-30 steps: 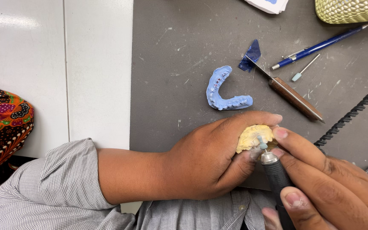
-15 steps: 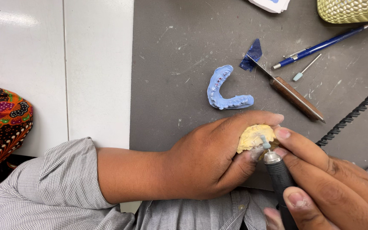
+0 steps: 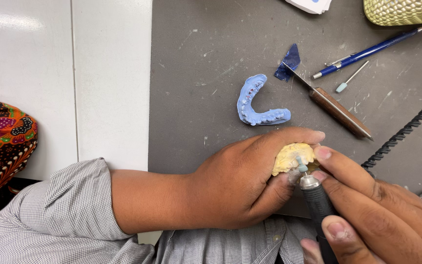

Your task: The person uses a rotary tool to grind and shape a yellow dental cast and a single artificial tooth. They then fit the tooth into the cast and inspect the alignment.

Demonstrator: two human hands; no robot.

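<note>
Here, at the near edge of a grey bench (image 3: 211, 58), the left hand (image 3: 235, 186) is closed around a yellow tooth cast (image 3: 291, 157), thumb below and fingers curled over the top, so that only one end of the cast shows. The right hand (image 3: 372, 215) is wrapped pencil-fashion around a black rotary tool (image 3: 316, 205), whose small pale-blue tip (image 3: 300, 164) rests against the cast's near side.

Done well, this grinding likely calls for a light touch: the tip laid at a shallow angle, the two hands braced against each other as they are now, and the cast turned little by little rather than the tool pushed hard, since plaster of this kind probably chips under pressure.

Farther off on the bench lie a blue tooth mould (image 3: 260, 105), a wooden-handled knife (image 3: 335, 108) with a scrap of blue material (image 3: 289, 62) at its blade, a blue pen (image 3: 369, 50) and a spare grinding bit (image 3: 348, 80). A patterned cloth (image 3: 1, 146) sits at the far left.

Against the frames of a second and half a second ago, almost nothing has shifted: both hands keep the same hold, the tip remains on the cast, and the things on the bench lie where they were.
</note>
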